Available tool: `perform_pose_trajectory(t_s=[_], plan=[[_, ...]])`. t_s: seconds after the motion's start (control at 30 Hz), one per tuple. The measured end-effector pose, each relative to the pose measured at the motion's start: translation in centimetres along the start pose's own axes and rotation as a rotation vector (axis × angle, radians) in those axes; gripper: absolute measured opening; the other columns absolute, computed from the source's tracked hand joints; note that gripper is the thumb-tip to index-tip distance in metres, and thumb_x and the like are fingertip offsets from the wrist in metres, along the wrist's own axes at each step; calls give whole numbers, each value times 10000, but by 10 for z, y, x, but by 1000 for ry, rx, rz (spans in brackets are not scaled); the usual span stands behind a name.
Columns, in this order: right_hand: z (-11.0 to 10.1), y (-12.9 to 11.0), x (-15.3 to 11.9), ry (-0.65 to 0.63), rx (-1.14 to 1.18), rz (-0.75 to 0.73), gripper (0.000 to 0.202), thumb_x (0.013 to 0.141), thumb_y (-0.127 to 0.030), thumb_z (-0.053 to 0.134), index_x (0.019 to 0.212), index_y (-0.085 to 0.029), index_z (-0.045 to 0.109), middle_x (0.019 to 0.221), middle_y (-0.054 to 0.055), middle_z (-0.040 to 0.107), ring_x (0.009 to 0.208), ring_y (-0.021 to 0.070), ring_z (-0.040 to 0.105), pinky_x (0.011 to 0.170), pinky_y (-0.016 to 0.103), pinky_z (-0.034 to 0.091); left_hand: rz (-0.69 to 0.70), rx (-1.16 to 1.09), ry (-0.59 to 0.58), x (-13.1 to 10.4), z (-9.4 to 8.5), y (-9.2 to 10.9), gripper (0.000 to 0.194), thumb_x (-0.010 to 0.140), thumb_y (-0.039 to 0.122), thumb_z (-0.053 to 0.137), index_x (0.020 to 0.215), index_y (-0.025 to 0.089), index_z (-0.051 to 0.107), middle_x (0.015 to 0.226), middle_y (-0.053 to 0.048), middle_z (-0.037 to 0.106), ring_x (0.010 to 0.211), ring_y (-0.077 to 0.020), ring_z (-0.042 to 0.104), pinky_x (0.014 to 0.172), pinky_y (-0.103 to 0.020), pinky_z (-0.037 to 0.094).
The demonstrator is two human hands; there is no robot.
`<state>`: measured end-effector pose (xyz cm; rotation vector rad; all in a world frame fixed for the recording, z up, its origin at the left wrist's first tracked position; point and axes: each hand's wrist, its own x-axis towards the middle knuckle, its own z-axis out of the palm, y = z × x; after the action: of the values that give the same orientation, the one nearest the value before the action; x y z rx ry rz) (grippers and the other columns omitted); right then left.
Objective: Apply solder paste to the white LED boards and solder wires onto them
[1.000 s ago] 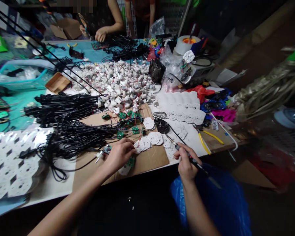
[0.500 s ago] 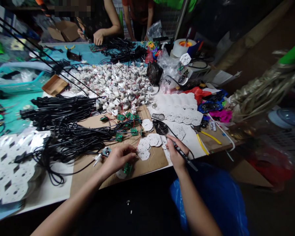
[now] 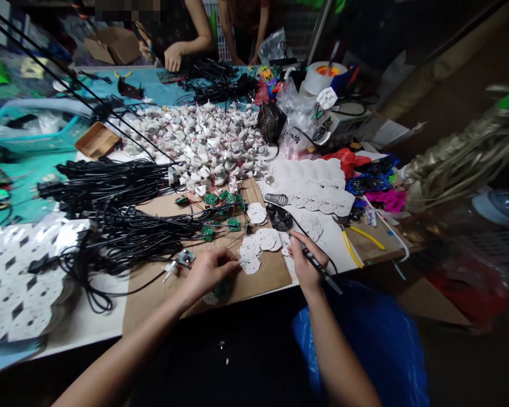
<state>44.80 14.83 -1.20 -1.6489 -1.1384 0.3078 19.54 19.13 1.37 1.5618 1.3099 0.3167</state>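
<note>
One pen-shaped iron (image 3: 323,270) is gripped in the right hand (image 3: 305,267) near the front edge of the bench (image 3: 87,328); the left hand (image 3: 207,270), fingers narrowed, meets white discs (image 3: 250,263) there, its hold unclear. Steadying them should keep contact precise.

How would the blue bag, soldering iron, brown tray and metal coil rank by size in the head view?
1. Blue bag
2. Soldering iron (longer) and brown tray (broader): order unsure
3. Metal coil

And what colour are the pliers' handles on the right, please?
The handles are yellow, clearest in the head view.
</note>
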Motion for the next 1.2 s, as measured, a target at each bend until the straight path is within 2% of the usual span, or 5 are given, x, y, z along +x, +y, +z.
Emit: perform_pose_trajectory(t_s=[0.2,0.37,0.53,0.8,1.2], plan=[[-14,-15,-16,-47,76,19,273,929,-359,619,1085,-191,767,775,49,772,577,171,708,598,284,606,10,51,-3,0,3,-2,260,846,434,621,826,192,715,698,-9,726,635,-163,656,597,-249,471],[-19,-29,-53,-195,189,77,249,935,-338,582,1055,-222,767,648,2,732,508,156,672,552,280,588,14,182,59,-5,4,6,234,852,391,596,789,191,702,699,-13,728,645,-170,656,591,-252,444],[-18,-27,-77,-336,293,124,236,933,-327,567,1015,-226,764,598,-18,708,479,148,661,528,269,579,65,269,66,-11,5,16,189,850,326,588,762,191,686,727,-13,738,664,-165,660,639,-259,431],[-18,-24,-78,-376,291,180,247,927,-355,577,1002,-220,770,588,-10,706,480,152,664,508,260,571,82,304,55,-12,7,14,152,846,266,564,779,183,673,747,-25,738,680,-167,653,656,-268,427],[-17,-27,-76,-422,279,104,216,931,-298,580,1021,-247,770,623,-20,716,497,138,673,526,246,573,103,325,65,-12,9,11,117,835,223,578,742,185,638,728,-17,710,674,-155,642,638,-248,409]])
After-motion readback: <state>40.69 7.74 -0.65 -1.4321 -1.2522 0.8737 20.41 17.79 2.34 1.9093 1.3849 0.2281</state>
